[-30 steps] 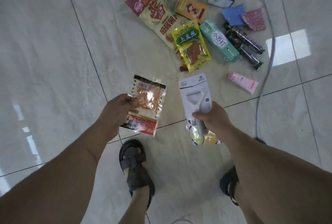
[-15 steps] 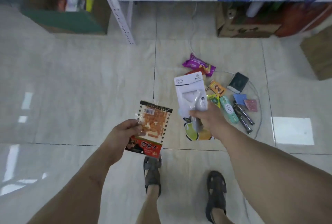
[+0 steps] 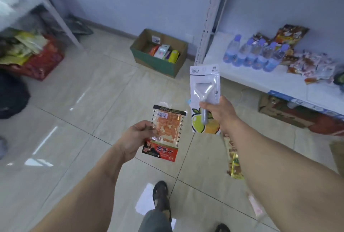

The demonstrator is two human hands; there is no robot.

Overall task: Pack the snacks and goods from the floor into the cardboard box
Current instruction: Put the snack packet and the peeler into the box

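The left hand (image 3: 134,138) pinches a clear snack pack (image 3: 164,133) by its left edge, fingers closed on it; orange pieces show above a red label. The right hand (image 3: 216,113) grips a carded peeler (image 3: 204,99), white with fruit art at the bottom. Ahead on the floor sits the open box (image 3: 158,60), already holding several packets.

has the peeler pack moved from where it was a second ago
Yes. The peeler pack, gripped in the right hand, was over the goods on the floor; now it is raised toward the cardboard box, not yet over it.
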